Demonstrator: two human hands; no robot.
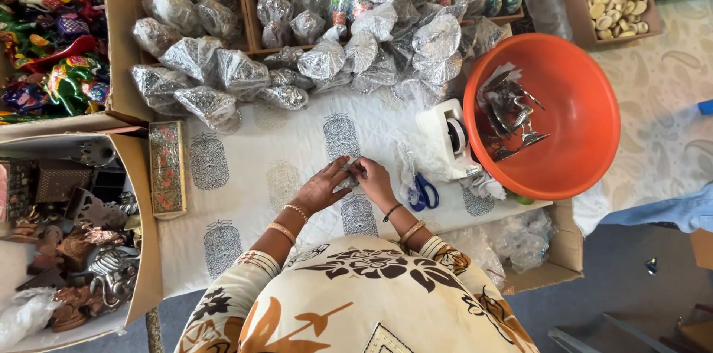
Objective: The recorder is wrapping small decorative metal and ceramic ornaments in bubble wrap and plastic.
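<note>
My left hand (324,184) and my right hand (373,182) meet over the printed white cloth (245,175) and together pinch a small silvery item in clear wrap (350,172). Most of it is hidden between the fingers. A white tape dispenser (448,135) stands just right of my right hand. Blue-handled scissors (423,193) lie beside my right wrist. Loose clear plastic bags (416,156) lie between the dispenser and my hands.
An orange bowl (575,112) of small metal figures sits at right. Several wrapped silvery packets (223,74) pile along the far side in cardboard boxes. Boxes of painted figurines (52,34) and metal figures (74,249) stand at left, with an ornate narrow box (168,167).
</note>
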